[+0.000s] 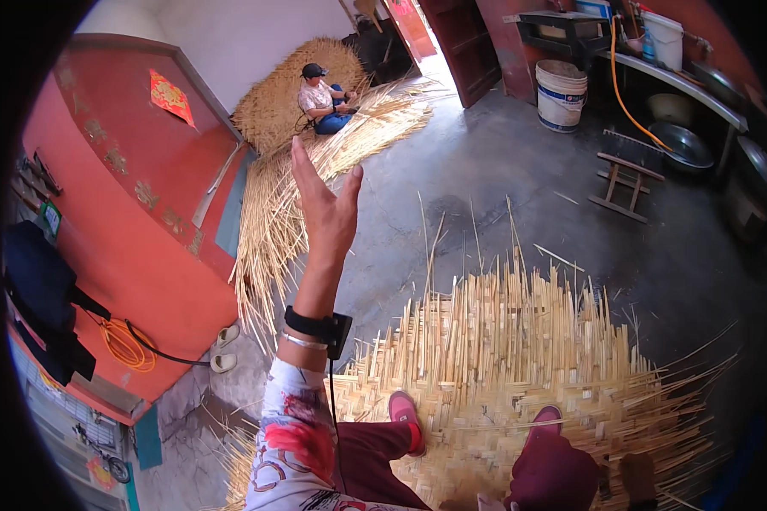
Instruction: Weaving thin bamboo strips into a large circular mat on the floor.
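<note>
My left hand point(325, 209) is raised in mid-air, fingers stretched out and thumb apart, holding nothing. A black strap with a small box point(339, 335) is on its wrist, with a thin cable hanging down. Below lies a partly woven mat of split bamboo strips point(477, 375), its loose strip ends sticking out along the far and right edges. My feet, in pink shoes point(404, 410), rest on the mat. My right hand cannot be made out. A dim brown shape point(637, 477) at the lower right is too dark to name.
A person point(317, 102) in a dark cap sits on another large bamboo mat point(294, 179) at the back. A wooden rack-like stool point(626, 183), white bucket point(561, 95) and metal basin point(682, 146) stand right. Slippers point(225, 349) lie left, below a coiled orange hose point(128, 345).
</note>
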`<action>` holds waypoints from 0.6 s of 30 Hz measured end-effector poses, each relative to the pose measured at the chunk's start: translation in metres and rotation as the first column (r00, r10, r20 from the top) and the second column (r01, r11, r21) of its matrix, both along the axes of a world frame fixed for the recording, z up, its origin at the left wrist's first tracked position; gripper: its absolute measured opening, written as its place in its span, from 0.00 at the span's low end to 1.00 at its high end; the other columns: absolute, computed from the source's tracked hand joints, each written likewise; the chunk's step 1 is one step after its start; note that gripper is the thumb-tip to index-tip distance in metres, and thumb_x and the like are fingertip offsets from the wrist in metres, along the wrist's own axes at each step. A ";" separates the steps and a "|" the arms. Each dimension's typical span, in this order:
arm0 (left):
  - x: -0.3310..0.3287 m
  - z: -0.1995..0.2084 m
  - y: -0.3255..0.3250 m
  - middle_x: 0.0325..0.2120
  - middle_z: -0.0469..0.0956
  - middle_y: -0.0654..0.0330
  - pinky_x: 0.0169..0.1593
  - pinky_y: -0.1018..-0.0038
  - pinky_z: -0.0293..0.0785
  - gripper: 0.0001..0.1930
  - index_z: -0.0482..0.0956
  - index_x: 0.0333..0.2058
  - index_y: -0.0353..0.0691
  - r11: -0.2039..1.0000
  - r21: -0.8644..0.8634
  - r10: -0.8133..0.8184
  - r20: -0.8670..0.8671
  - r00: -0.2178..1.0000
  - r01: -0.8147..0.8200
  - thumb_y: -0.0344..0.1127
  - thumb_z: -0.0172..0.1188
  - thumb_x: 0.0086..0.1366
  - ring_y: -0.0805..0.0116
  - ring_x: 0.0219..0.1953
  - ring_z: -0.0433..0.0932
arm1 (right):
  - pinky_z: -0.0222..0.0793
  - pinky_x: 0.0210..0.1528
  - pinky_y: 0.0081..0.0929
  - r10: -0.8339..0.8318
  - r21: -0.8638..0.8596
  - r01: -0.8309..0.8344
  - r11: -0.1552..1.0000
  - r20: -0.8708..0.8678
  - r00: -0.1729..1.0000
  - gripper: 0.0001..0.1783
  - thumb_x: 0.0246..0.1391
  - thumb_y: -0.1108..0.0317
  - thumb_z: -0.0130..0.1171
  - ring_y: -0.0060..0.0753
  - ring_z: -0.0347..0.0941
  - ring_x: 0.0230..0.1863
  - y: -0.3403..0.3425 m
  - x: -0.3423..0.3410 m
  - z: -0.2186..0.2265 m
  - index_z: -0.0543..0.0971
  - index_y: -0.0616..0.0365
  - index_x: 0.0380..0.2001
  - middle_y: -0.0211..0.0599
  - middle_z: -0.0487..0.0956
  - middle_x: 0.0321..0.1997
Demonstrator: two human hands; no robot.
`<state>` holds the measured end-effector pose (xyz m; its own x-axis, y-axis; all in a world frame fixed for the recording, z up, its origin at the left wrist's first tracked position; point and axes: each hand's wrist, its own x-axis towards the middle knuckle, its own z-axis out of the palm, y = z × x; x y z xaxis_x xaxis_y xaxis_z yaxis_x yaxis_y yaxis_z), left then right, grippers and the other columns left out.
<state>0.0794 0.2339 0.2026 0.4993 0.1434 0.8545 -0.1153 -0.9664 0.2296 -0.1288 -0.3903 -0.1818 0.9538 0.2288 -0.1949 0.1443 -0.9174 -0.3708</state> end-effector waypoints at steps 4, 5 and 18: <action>0.021 -0.032 0.023 0.67 0.48 0.39 0.70 0.61 0.45 0.46 0.43 0.67 0.30 0.998 -0.063 0.015 -0.082 0.997 -0.020 0.43 0.62 0.62 0.45 0.70 0.46 | 0.70 0.32 0.43 -0.044 0.095 0.052 0.994 -0.077 0.996 0.06 0.38 0.69 0.59 0.52 0.75 0.27 0.034 0.028 0.023 0.78 0.60 0.17 0.49 0.75 0.19; 0.025 -0.039 0.022 0.67 0.48 0.39 0.70 0.61 0.45 0.46 0.43 0.67 0.30 0.998 -0.069 0.007 -0.089 0.996 -0.014 0.43 0.62 0.62 0.45 0.70 0.46 | 0.70 0.32 0.43 -0.051 0.088 0.059 0.994 -0.083 0.995 0.06 0.38 0.69 0.59 0.52 0.75 0.27 0.035 0.032 0.022 0.78 0.60 0.17 0.49 0.75 0.19; 0.053 -0.064 -0.024 0.67 0.48 0.39 0.70 0.60 0.46 0.45 0.41 0.68 0.33 0.958 -0.170 -0.259 -0.168 0.951 0.231 0.38 0.62 0.61 0.47 0.70 0.48 | 0.72 0.34 0.42 -0.019 0.124 0.025 0.992 -0.043 0.999 0.06 0.39 0.69 0.59 0.51 0.76 0.28 0.019 0.034 0.013 0.80 0.60 0.19 0.46 0.77 0.22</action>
<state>0.1329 0.2096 0.1383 0.6832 0.1133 0.7214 -0.2854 -0.8679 0.4065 -0.0948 -0.3711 -0.1689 0.9504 0.2329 -0.2062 0.1066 -0.8665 -0.4877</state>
